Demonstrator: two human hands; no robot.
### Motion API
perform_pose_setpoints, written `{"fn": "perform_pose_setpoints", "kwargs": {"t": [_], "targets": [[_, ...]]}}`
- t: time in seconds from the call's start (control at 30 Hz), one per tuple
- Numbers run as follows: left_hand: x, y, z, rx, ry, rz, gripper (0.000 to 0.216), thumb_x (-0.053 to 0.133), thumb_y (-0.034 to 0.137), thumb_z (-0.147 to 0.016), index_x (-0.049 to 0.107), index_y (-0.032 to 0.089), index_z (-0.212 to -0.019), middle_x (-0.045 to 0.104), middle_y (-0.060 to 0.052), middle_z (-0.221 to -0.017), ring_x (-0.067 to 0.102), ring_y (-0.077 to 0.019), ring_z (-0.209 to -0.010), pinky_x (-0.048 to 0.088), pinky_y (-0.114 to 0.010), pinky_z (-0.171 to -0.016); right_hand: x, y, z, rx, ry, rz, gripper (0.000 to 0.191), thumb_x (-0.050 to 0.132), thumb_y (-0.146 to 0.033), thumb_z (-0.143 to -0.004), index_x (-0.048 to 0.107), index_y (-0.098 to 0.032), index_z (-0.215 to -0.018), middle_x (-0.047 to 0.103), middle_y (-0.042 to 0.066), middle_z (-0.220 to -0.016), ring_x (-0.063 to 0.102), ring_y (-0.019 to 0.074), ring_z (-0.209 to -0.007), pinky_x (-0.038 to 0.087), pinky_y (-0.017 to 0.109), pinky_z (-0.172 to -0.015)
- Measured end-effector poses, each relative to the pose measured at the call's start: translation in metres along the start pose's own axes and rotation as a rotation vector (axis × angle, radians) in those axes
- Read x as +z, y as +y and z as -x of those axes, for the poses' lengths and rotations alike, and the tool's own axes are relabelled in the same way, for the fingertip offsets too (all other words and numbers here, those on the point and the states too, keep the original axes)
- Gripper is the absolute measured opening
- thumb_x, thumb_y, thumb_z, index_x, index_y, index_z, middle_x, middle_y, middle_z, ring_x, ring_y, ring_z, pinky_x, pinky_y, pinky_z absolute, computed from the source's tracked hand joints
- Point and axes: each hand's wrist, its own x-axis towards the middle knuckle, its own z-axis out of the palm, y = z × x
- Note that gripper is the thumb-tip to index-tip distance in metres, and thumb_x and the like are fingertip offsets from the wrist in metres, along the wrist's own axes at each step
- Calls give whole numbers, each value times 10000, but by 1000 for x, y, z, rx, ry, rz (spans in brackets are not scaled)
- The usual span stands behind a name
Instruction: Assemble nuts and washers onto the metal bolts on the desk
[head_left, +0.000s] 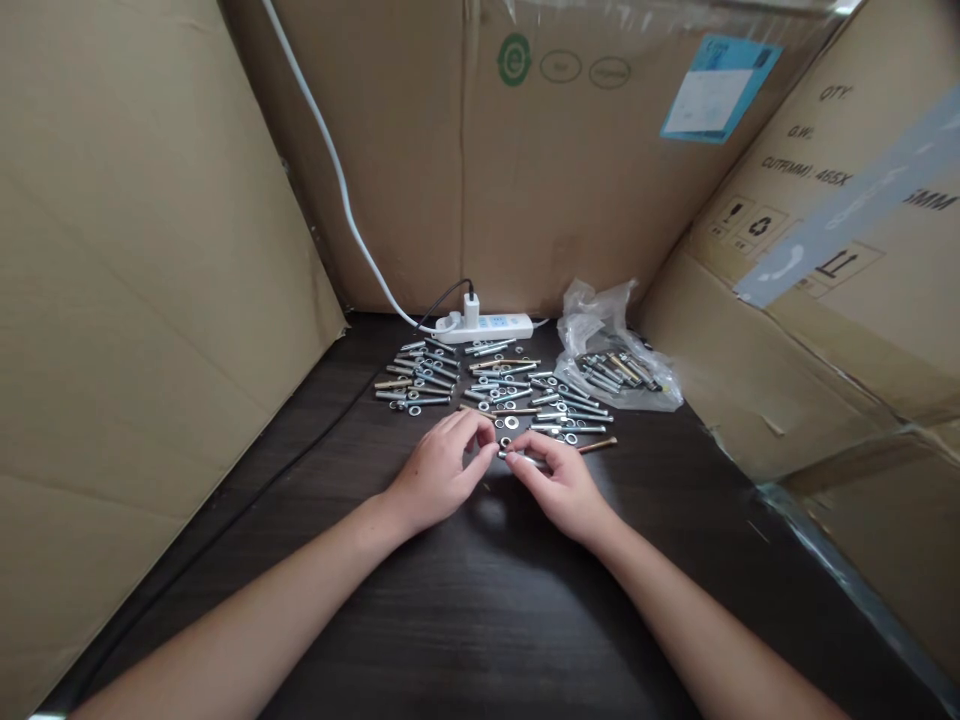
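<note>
In the head view my right hand pinches a silver expansion bolt between thumb and fingers, one end pointing left. My left hand is curled close to that end, its thumb and forefinger nearly together. Whether a small part sits between those left fingertips is too small to tell. A small ring shows just above the bolt's left end. Beyond both hands lie several loose expansion bolts and flat washers. A brass-coloured bolt sticks out past my right hand, partly hidden by it.
A clear plastic bag with more bolts lies at the back right. Behind the bolts stands a white power strip with a plugged-in charger. A black cable crosses the dark table at left. Cardboard boxes wall three sides.
</note>
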Motion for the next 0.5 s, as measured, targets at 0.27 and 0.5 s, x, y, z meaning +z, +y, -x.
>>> {"fn": "perform_pose_setpoints", "kwargs": {"t": [0.27,0.5], "targets": [[2,0,3,-9,41,72,113,481,263,-899,559,183,-883,607,-10,-835,559,-140,-771,445,-265,-745,2,0,1,-9,-19,-15,198,522,-350,-860,602,-169,-876,635,36,-831,568,148,-725,450,231,-621],[2,2,5,75,-26,89,149,425,216,-916,563,191,-969,613,-22,-944,563,-155,-912,433,-289,-847,2,-2,1,1,13,-63,196,510,-349,-865,602,-180,-901,647,43,-868,600,174,-804,476,257,-672]]}}
